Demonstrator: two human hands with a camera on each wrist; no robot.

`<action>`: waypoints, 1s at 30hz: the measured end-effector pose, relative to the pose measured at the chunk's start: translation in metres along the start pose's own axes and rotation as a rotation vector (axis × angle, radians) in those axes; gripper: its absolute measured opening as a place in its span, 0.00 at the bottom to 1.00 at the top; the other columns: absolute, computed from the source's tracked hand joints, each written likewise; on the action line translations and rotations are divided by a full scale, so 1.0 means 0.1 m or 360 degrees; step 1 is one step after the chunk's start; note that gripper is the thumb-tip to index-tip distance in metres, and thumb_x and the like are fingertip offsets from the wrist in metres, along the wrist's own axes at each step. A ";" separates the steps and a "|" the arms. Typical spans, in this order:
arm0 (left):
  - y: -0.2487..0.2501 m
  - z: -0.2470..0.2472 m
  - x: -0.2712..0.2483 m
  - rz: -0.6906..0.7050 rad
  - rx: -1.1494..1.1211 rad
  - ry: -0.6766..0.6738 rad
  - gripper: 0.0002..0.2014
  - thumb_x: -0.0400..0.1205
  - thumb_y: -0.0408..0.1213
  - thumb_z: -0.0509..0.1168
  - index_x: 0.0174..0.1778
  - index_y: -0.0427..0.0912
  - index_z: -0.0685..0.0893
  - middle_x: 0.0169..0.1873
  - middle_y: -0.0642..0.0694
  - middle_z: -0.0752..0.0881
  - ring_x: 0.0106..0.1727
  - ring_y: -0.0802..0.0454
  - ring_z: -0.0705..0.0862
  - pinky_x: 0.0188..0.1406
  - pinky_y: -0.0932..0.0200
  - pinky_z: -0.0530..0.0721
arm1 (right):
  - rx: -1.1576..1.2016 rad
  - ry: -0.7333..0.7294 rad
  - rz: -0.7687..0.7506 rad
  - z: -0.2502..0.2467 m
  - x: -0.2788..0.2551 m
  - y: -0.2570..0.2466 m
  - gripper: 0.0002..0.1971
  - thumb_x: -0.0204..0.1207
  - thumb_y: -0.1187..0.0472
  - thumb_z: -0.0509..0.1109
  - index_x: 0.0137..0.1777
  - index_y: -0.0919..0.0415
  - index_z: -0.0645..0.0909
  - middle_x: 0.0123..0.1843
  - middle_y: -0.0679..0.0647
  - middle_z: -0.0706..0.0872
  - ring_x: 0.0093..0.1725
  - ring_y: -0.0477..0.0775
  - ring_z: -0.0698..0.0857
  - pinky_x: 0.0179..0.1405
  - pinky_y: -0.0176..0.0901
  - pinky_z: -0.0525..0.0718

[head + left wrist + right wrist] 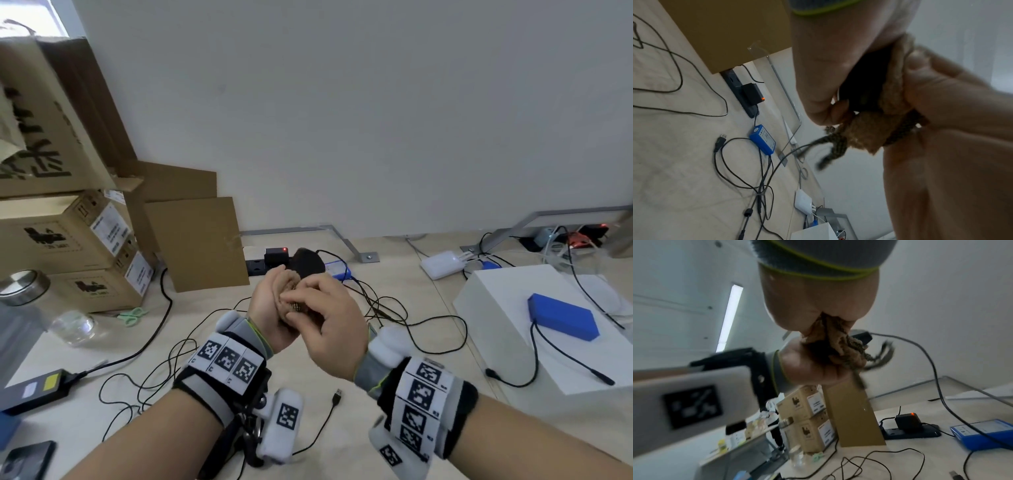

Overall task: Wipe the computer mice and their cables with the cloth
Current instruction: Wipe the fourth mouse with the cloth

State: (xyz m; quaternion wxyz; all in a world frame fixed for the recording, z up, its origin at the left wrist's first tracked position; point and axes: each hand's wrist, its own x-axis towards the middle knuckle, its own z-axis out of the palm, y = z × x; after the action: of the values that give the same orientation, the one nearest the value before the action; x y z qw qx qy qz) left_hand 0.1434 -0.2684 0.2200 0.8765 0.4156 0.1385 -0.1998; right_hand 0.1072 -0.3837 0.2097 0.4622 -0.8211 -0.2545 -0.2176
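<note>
Both hands are raised above the table, close together. My left hand (271, 301) curls round a black mouse (308, 263) whose top sticks out above the fingers; the left wrist view shows the mouse (865, 81) dark inside the palm. A tan cloth (290, 277) is bunched between the hands. My right hand (323, 310) pinches the cloth (821, 331) round the mouse's braided cable (856, 345). From the cloth (869, 129) the cable (835, 143) hangs down, blurred. Most of the mouse is hidden.
Thin black cables (164, 363) and a loose USB plug (337, 397) lie on the pale table (394, 404). Cardboard boxes (68, 240) stack at the left, a power strip (263, 262) sits by the wall, and a white box (513, 308) carries a blue pack (561, 317).
</note>
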 end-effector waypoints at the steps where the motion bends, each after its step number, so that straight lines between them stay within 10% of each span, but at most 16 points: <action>1: 0.00 0.00 -0.01 -0.0011 -0.0024 -0.0032 0.17 0.84 0.44 0.52 0.29 0.45 0.73 0.27 0.47 0.74 0.30 0.52 0.77 0.33 0.59 0.78 | 0.0002 -0.0040 -0.0048 -0.01 0.02 0.01 0.10 0.71 0.64 0.73 0.51 0.58 0.89 0.49 0.52 0.83 0.49 0.54 0.81 0.52 0.43 0.79; 7: -0.06 0.00 -0.08 -0.0133 0.0179 -0.0006 0.21 0.85 0.53 0.52 0.48 0.42 0.84 0.35 0.41 0.83 0.30 0.46 0.79 0.30 0.58 0.66 | -0.0098 0.0226 0.0338 -0.16 0.41 0.39 0.09 0.71 0.64 0.71 0.49 0.57 0.88 0.47 0.51 0.85 0.50 0.43 0.79 0.55 0.44 0.80; 14: 0.01 0.02 -0.08 -0.0106 0.0054 -0.0057 0.16 0.83 0.47 0.54 0.31 0.48 0.76 0.32 0.46 0.73 0.34 0.51 0.76 0.34 0.56 0.72 | -0.0011 -0.0013 -0.0122 -0.08 0.15 0.10 0.08 0.70 0.66 0.71 0.49 0.62 0.87 0.46 0.53 0.85 0.49 0.50 0.81 0.54 0.39 0.78; 18: -0.01 -0.04 -0.12 -0.0132 0.0267 -0.0075 0.23 0.86 0.53 0.50 0.51 0.39 0.83 0.37 0.38 0.82 0.31 0.43 0.80 0.27 0.59 0.78 | -0.0053 0.0153 0.0353 -0.30 0.45 0.42 0.07 0.72 0.63 0.71 0.48 0.56 0.88 0.44 0.47 0.84 0.45 0.42 0.80 0.50 0.30 0.77; 21: 0.03 -0.02 -0.13 -0.0110 0.0218 -0.0083 0.25 0.86 0.54 0.51 0.59 0.35 0.81 0.40 0.36 0.79 0.32 0.37 0.84 0.28 0.54 0.85 | 0.0191 0.0283 0.0712 -0.40 0.57 0.51 0.05 0.73 0.59 0.71 0.45 0.46 0.85 0.45 0.50 0.89 0.38 0.50 0.84 0.46 0.45 0.86; 26: 0.05 -0.05 -0.12 -0.0086 0.0277 -0.0112 0.28 0.86 0.55 0.48 0.64 0.37 0.82 0.39 0.35 0.83 0.25 0.45 0.75 0.17 0.64 0.70 | 0.0084 0.0442 0.0586 -0.53 0.65 0.34 0.08 0.76 0.65 0.72 0.49 0.50 0.85 0.54 0.50 0.81 0.38 0.29 0.81 0.49 0.22 0.77; 30: -0.05 0.01 -0.05 0.0087 0.0410 -0.0006 0.21 0.86 0.47 0.50 0.58 0.40 0.84 0.38 0.35 0.84 0.23 0.46 0.72 0.16 0.63 0.66 | 0.0029 0.0263 0.0460 -0.40 0.58 0.23 0.10 0.73 0.65 0.73 0.46 0.46 0.83 0.49 0.42 0.81 0.46 0.40 0.83 0.52 0.27 0.77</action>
State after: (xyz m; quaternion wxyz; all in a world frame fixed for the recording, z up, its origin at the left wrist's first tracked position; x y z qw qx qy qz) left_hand 0.1367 -0.2708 0.2195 0.8212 0.5280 0.0986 -0.1927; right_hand 0.1618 -0.4155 0.2485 0.5155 -0.8242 -0.0969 -0.2134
